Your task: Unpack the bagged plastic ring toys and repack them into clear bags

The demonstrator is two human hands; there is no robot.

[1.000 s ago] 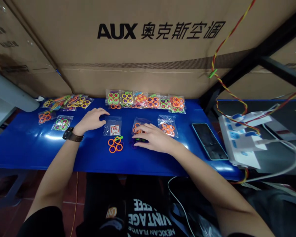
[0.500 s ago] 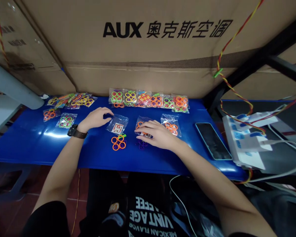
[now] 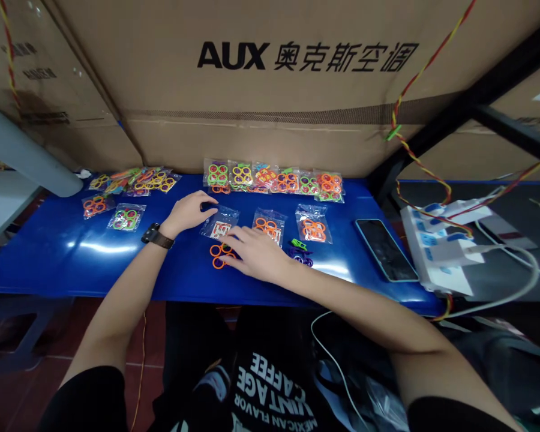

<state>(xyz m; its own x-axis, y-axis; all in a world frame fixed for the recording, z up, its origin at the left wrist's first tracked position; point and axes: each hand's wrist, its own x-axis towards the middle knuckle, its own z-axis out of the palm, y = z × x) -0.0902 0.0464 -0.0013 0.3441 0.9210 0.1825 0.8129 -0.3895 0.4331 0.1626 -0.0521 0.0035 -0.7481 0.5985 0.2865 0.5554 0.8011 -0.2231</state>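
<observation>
My left hand (image 3: 192,212), thumb and fingers apart, is at the left edge of a clear plastic bag (image 3: 220,223) with a red and white card in it. My right hand (image 3: 254,253) reaches over an orange ring piece (image 3: 220,255) below that bag; its fingers are spread, with the tips over the rings. Behind this hand lies a bag with orange rings (image 3: 270,225), and another bag of orange rings (image 3: 314,225) is further right. Loose purple rings with a green part (image 3: 300,253) lie right of my right hand.
Several filled bags (image 3: 274,179) line the back of the blue table (image 3: 175,282); more bags (image 3: 153,180) are piled at back left. A phone (image 3: 386,249) and a white power strip (image 3: 436,249) are on the right. A large cardboard box (image 3: 252,132) stands behind.
My right hand has moved left from the middle bag to the orange rings. The purple rings now lie farther right, with a green part beside them. My left hand stays by the left bag.
</observation>
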